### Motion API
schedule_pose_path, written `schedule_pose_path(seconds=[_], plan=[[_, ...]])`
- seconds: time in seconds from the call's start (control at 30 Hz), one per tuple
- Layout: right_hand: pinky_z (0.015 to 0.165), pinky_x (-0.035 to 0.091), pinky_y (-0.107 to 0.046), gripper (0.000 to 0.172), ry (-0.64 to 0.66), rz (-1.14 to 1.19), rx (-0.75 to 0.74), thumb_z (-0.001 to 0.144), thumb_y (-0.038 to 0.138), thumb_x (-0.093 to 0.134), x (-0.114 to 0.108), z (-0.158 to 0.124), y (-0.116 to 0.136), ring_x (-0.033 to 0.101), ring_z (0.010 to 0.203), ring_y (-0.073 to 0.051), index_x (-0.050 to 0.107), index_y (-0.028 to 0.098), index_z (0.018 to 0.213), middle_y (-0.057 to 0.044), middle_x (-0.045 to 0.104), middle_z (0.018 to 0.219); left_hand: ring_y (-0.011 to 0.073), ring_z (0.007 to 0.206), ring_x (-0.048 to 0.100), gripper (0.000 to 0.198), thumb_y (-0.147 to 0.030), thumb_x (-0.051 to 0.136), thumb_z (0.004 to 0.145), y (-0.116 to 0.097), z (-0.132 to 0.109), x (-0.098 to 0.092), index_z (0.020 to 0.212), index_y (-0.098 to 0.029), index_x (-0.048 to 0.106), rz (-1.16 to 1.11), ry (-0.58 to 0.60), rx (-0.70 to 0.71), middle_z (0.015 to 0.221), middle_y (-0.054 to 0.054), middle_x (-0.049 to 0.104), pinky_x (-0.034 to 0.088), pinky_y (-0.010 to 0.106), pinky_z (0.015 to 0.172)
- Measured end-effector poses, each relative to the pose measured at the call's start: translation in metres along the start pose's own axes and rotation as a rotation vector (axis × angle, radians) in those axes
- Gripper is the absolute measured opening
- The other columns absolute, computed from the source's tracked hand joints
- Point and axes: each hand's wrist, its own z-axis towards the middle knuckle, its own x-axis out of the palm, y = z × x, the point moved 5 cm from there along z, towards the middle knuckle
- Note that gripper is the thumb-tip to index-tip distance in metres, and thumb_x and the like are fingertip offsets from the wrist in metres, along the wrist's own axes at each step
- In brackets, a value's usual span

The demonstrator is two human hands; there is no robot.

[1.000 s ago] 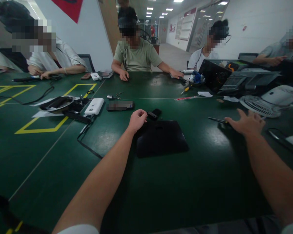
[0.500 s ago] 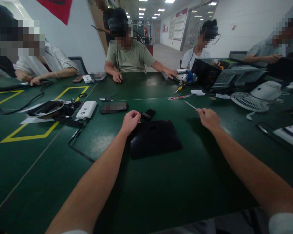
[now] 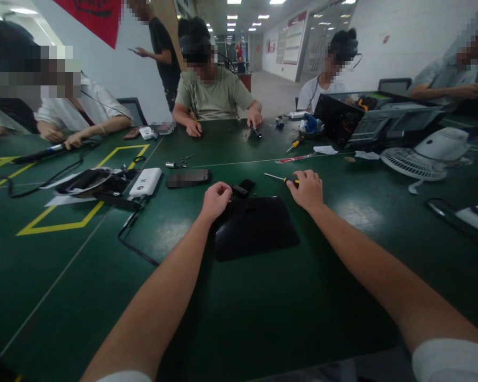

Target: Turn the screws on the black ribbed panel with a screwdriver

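Note:
In the head view my left hand (image 3: 217,201) is closed in a pinch at the upper left corner of a dark, glossy panel (image 3: 257,231). Whatever its fingertips hold, if anything, is too small to make out. A small black block-shaped part (image 3: 244,188) lies just beyond the panel, close to those fingers. To the right, my right hand (image 3: 308,191) rests low over the table with its fingers round the yellow-and-black handle of a screwdriver (image 3: 276,177). The screwdriver's thin shaft points left, towards the black part.
Further left lie a dark phone-like slab (image 3: 188,178), a metal bit with small screws (image 3: 176,165) and a white power bank (image 3: 145,182). Across the table are another screwdriver (image 3: 295,144), an open computer case (image 3: 378,119), a white fan (image 3: 418,159) and several seated people.
My right hand has moved left and lower with the screwdriver, towards the panel. My left hand stays at the panel's corner. The person opposite has drawn a hand inward.

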Motion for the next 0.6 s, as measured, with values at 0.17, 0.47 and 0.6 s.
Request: schedule_pose_path(seconds=[0.17,0.47,0.6], plan=[[0.106,0.049,-0.055,0.040,-0.062,0.216,-0.110,0.104,0.040,0.056,-0.007,-0.018,0.024,0.062,0.122,-0.038,0.071,0.017,0.134,-0.021,0.066,0.130,0.0188,0.073,0.065,0.005,-0.028,0.065,0.083,-0.012,-0.008,-0.003,0.082,-0.024,0.069,0.308,-0.042,0.117,0.076,0.001,0.070,0.052,0.032,0.075],[0.086,0.055,-0.044,0.033,0.041,0.436,-0.112,0.103,0.040,0.057,0.011,-0.027,0.039,0.067,0.091,-0.027,0.069,0.023,0.129,-0.011,0.069,0.113,0.0280,0.105,0.074,0.028,-0.023,0.075,0.081,-0.043,-0.006,-0.011,0.108,-0.027,0.073,0.683,-0.045,0.068,0.122,0.010,0.077,0.055,0.039,0.096],[0.082,0.053,-0.043,0.034,0.067,0.457,-0.104,0.102,0.040,0.059,0.011,-0.026,0.038,0.065,0.085,-0.025,0.068,0.022,0.129,-0.010,0.070,0.111,0.0345,0.117,0.072,0.038,-0.035,0.085,0.075,-0.052,0.007,0.001,0.110,-0.026,0.074,0.745,0.082,0.039,0.126,0.014,0.076,0.056,0.042,0.101]])
